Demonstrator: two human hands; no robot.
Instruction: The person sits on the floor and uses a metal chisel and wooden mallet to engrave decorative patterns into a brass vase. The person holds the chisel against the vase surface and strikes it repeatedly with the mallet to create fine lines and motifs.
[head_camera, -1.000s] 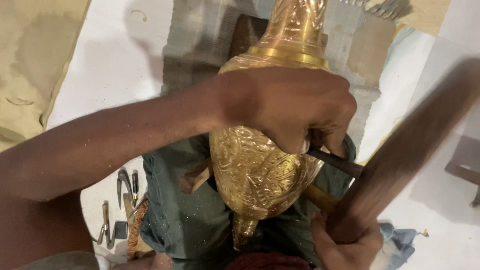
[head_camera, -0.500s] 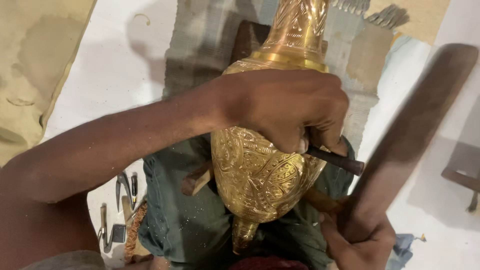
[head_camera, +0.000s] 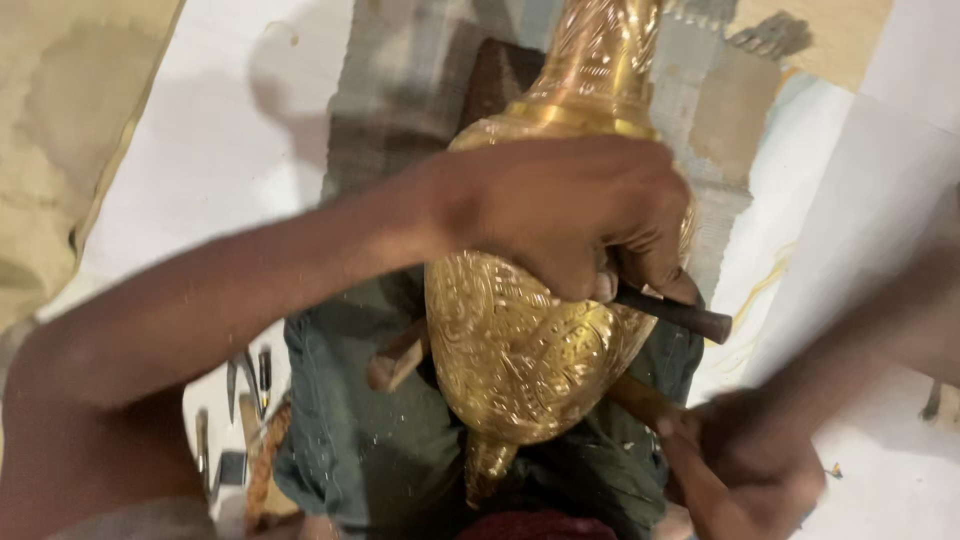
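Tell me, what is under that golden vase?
Under the golden vase lies dark green cloth and a wooden piece. The vase hides whatever supports its middle.

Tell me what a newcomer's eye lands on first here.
A large engraved brass vessel fills the centre, lying across the person's lap. The left hand rests on it, gripping a dark chisel against the metal. At lower right the right hand grips a blurred wooden mallet.

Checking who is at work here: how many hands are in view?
2. The left hand grips a dark punch on the brass vessel; the right hand, lower right, holds a blurred wooden mallet. No others show.
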